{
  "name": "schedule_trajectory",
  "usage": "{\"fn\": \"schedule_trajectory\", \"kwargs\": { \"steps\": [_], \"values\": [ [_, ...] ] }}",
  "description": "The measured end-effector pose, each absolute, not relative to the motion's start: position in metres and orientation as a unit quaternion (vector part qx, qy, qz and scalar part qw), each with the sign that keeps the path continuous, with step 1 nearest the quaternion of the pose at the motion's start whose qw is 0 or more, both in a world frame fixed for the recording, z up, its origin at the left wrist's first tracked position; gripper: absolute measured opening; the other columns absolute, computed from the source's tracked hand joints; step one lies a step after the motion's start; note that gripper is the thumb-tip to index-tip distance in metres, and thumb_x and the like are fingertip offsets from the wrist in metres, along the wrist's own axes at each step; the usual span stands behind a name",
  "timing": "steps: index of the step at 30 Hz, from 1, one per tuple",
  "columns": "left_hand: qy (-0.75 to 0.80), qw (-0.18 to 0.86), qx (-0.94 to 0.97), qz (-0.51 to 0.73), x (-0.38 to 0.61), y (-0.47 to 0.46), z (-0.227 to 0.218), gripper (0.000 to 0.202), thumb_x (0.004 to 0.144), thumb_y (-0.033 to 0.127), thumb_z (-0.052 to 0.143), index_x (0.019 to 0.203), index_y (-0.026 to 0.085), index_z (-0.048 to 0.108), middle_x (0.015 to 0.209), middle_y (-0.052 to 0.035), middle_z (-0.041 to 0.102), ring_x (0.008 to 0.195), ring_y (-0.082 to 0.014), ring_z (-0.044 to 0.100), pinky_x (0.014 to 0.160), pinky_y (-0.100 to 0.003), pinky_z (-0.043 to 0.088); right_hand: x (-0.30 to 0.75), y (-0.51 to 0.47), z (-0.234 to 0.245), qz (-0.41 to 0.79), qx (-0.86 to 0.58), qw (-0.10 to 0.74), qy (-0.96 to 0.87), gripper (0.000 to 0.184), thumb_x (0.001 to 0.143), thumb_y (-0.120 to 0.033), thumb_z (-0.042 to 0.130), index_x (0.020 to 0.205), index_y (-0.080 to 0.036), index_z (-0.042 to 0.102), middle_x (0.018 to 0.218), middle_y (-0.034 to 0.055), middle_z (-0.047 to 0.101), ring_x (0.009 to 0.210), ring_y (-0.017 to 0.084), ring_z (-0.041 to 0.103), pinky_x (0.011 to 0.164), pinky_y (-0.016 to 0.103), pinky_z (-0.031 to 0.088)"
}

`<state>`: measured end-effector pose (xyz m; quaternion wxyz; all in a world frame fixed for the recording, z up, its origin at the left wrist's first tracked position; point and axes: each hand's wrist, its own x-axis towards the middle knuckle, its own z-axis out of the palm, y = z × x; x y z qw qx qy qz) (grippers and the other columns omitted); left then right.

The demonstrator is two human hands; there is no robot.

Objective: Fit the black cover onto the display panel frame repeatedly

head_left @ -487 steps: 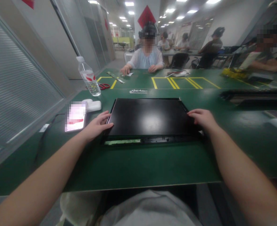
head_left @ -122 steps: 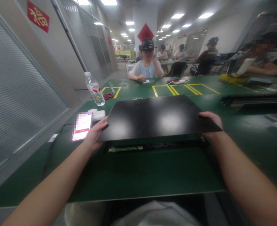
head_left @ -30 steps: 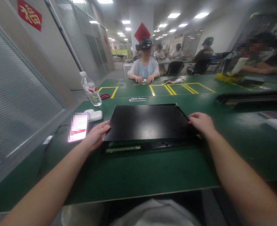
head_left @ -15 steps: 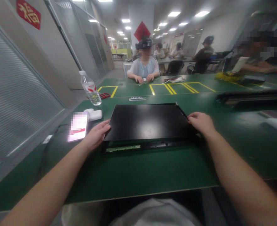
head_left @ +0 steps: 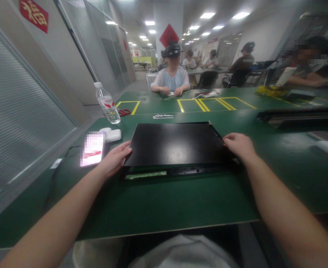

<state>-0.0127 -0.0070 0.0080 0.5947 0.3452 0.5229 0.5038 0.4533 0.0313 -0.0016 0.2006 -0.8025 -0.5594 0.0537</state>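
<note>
A flat black display panel (head_left: 164, 143) with a glossy sheen lies level in front of me. Its near edge is a little above a black frame (head_left: 191, 171), which has a pale green strip (head_left: 145, 175) along its near side. The left edge of the panel is between the thumb and fingers of my left hand (head_left: 117, 158). At the opposite side, my right hand (head_left: 238, 145) pinches the right edge, where panel and frame run close together. Both hands are closed on the panel, and their fingertips underneath are hidden.
On the green table (head_left: 175, 208), a lit phone (head_left: 93, 149), a white case (head_left: 113, 134), a water bottle (head_left: 108, 104) and red-handled scissors (head_left: 124, 111) stand left. Long black parts (head_left: 306, 117) lie right. A person (head_left: 171, 74) works across the table.
My hands and the panel hold almost the same position. The view has shifted very slightly, and the hands of the person across the table have moved a little.
</note>
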Motion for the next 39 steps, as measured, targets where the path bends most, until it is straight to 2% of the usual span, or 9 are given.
{"fn": "schedule_trajectory", "kwargs": {
  "steps": [7, 16, 24, 28, 39],
  "values": [
    [0.527, 0.59, 0.343, 0.506, -0.01, -0.0085, 0.0099, 0.064, 0.087, -0.007, 0.063, 0.149, 0.01, 0.064, 0.114, -0.0159, 0.085, 0.089, -0.0222, 0.084, 0.064, -0.021, 0.064, 0.4549, 0.0316, -0.0026, 0.044, -0.8, 0.193, -0.566, 0.032, 0.085, -0.034, 0.06, 0.1, -0.023, 0.085, 0.093, 0.0112, 0.082, 0.09, 0.031, 0.075, 0.077, 0.037, 0.055],
    [0.543, 0.578, 0.338, 0.506, -0.007, -0.0086, 0.0127, 0.062, 0.088, -0.007, 0.062, 0.147, 0.011, 0.066, 0.107, -0.0134, 0.086, 0.087, -0.0218, 0.084, 0.061, -0.021, 0.063, 0.4509, 0.0282, 0.0004, 0.026, -0.781, 0.187, -0.595, 0.032, 0.083, -0.035, 0.061, 0.099, -0.024, 0.086, 0.09, 0.0101, 0.081, 0.088, 0.03, 0.073, 0.076, 0.036, 0.055],
    [0.544, 0.579, 0.339, 0.504, -0.0067, -0.0098, 0.0139, 0.063, 0.088, -0.007, 0.06, 0.148, 0.009, 0.065, 0.109, -0.0148, 0.086, 0.088, -0.022, 0.084, 0.062, -0.021, 0.063, 0.4487, 0.0266, 0.0031, 0.037, -0.781, 0.185, -0.595, 0.032, 0.084, -0.034, 0.06, 0.099, -0.023, 0.086, 0.086, 0.0098, 0.08, 0.087, 0.03, 0.073, 0.074, 0.036, 0.054],
    [0.544, 0.584, 0.337, 0.499, -0.0068, -0.0094, 0.0141, 0.061, 0.09, -0.007, 0.059, 0.148, 0.011, 0.066, 0.108, -0.0128, 0.086, 0.087, -0.0205, 0.084, 0.064, -0.02, 0.063, 0.4491, 0.0268, 0.0035, 0.039, -0.777, 0.187, -0.599, 0.032, 0.084, -0.036, 0.061, 0.098, -0.023, 0.087, 0.088, 0.0096, 0.08, 0.086, 0.029, 0.073, 0.074, 0.035, 0.054],
    [0.532, 0.595, 0.335, 0.501, -0.011, -0.0075, 0.0108, 0.069, 0.084, -0.007, 0.065, 0.151, 0.011, 0.064, 0.113, -0.0159, 0.085, 0.087, -0.0237, 0.084, 0.067, -0.024, 0.065, 0.4504, 0.0282, 0.0018, 0.048, -0.773, 0.202, -0.599, 0.026, 0.084, -0.033, 0.065, 0.094, -0.024, 0.086, 0.088, 0.0083, 0.08, 0.087, 0.028, 0.073, 0.076, 0.036, 0.055]
  ]
}}
